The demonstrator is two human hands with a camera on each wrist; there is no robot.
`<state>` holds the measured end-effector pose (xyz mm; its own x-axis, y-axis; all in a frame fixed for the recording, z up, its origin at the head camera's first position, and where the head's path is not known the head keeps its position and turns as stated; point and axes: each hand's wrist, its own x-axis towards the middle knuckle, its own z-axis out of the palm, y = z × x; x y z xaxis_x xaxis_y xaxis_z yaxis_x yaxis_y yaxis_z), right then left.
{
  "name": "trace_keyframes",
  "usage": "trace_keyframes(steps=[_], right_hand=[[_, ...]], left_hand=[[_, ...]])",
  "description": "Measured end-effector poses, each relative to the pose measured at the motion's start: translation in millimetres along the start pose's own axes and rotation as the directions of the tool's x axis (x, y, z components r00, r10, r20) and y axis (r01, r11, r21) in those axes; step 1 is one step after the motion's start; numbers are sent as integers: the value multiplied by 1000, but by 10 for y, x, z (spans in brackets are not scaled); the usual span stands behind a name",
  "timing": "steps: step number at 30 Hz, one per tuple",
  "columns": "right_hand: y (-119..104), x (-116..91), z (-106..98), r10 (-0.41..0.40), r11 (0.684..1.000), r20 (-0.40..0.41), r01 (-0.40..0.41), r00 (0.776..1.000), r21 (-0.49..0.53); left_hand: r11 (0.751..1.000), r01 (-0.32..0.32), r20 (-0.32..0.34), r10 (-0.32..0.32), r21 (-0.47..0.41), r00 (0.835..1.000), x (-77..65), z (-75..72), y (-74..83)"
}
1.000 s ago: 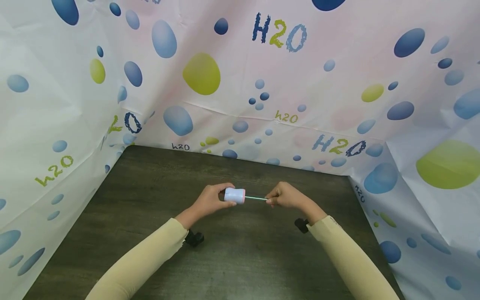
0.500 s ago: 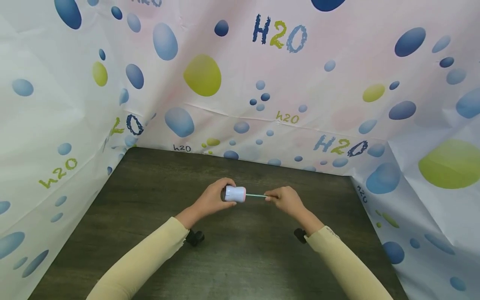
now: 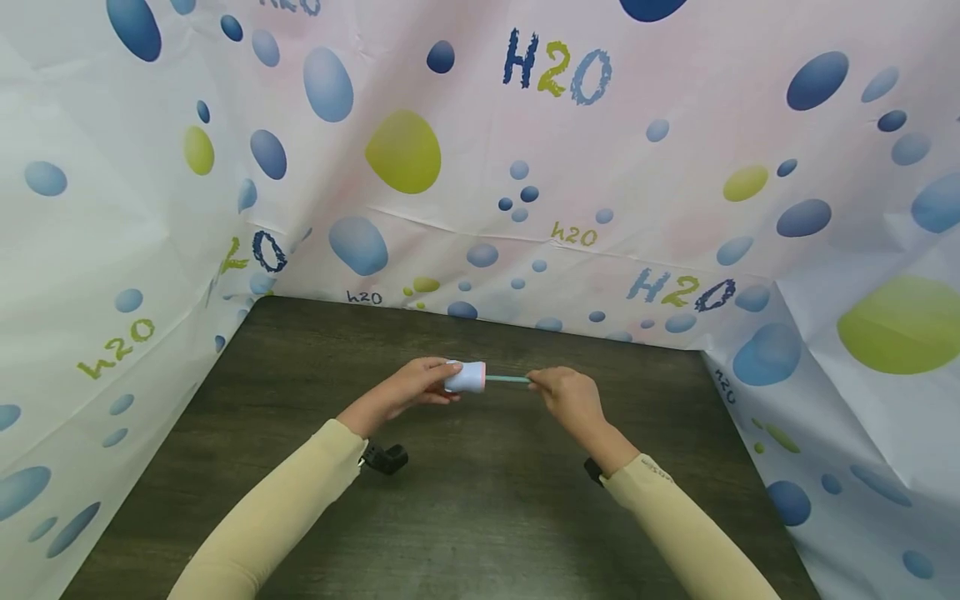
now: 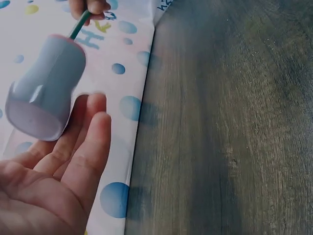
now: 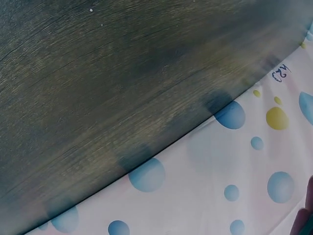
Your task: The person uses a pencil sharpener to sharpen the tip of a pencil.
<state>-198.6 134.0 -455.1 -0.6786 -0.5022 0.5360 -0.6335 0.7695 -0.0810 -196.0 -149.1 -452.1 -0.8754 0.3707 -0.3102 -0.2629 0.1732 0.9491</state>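
Note:
A pale blue, waisted cylinder [image 3: 468, 377] with a pink rim is held up over the dark table, looking like a pencil sharpener. Its flat base shows in the left wrist view. From the rimmed end a thin green pencil-like stick [image 3: 507, 379] comes out, its inner end hidden inside. My left hand [image 3: 412, 386] grips the cylinder's base end, one digit on top; the lower fingers [image 4: 88, 161] are loosely spread below it. My right hand [image 3: 573, 400] pinches the stick's other end. Only fingertips [image 5: 305, 210] of that hand appear in the right wrist view.
The dark wooden table [image 3: 480, 517] lies beneath both hands. A white backdrop [image 3: 480, 125] with blue and green spots rises at the back and both sides. Black wrist cameras [image 3: 386, 458] sit below the sleeves.
My left hand has turned around the cylinder, bringing a digit over its top. Cylinder and stick have risen slightly in view. The right hand has tilted at the wrist, keeping its pinch.

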Motion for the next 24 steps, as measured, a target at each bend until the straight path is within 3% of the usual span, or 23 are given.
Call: trace_keyframes(steps=[4, 10, 24], right_hand=[[9, -12, 37, -52, 999, -51, 52, 997, -1], [22, -19, 64, -109, 994, -80, 109, 991, -3], [-11, 15, 4, -39, 998, 82, 35, 996, 47]], left_hand=[[1000, 28, 5, -28, -6, 1000, 7, -15, -9], [999, 42, -37, -41, 29, 999, 26, -3, -3], [987, -18, -93, 34, 161, 995, 20, 22, 4]])
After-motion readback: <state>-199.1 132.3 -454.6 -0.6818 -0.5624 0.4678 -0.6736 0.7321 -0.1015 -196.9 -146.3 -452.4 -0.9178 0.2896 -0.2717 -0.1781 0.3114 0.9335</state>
